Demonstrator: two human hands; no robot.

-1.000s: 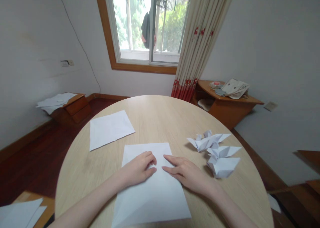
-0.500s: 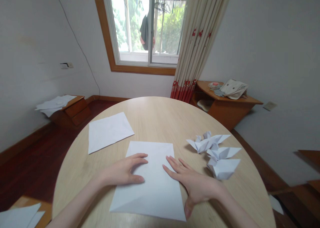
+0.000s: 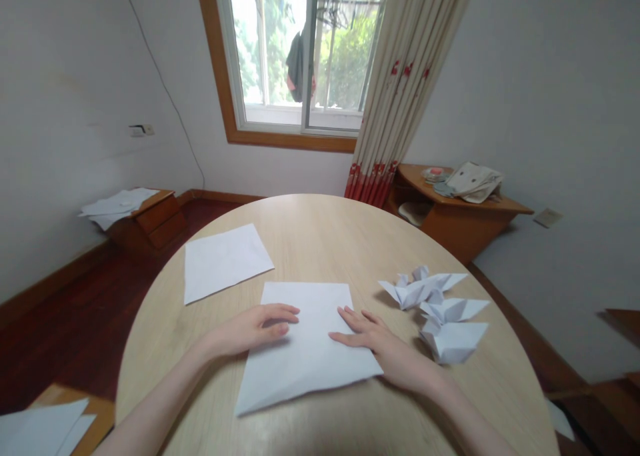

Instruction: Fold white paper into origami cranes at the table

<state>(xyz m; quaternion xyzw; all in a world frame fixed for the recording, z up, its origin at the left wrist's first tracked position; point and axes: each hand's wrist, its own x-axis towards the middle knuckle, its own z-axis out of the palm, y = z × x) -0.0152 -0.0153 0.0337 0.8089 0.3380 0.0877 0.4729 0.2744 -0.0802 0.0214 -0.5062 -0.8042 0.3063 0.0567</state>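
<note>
In front of me a white sheet of paper lies on the round wooden table, its near right corner raised off the surface. My right hand is at the sheet's right edge and grips that lifted corner. Its thumb is hidden beneath the paper, while its fingers reach over the top. Across the left part of the sheet rests my left hand, fingers stretched out and slightly apart, holding nothing. Beside my right hand stand several folded paper figures, bunched close together.
Another white sheet lies at the table's far left. More paper sits on a low cabinet by the left wall and on a wooden surface at lower left. A corner shelf holding a cloth bag stands back right.
My right hand has raised the sheet's near right corner and brought it away from me, its thumb passing under the paper. My left thumb has drawn nearer its fingers. The view has shifted slightly.
</note>
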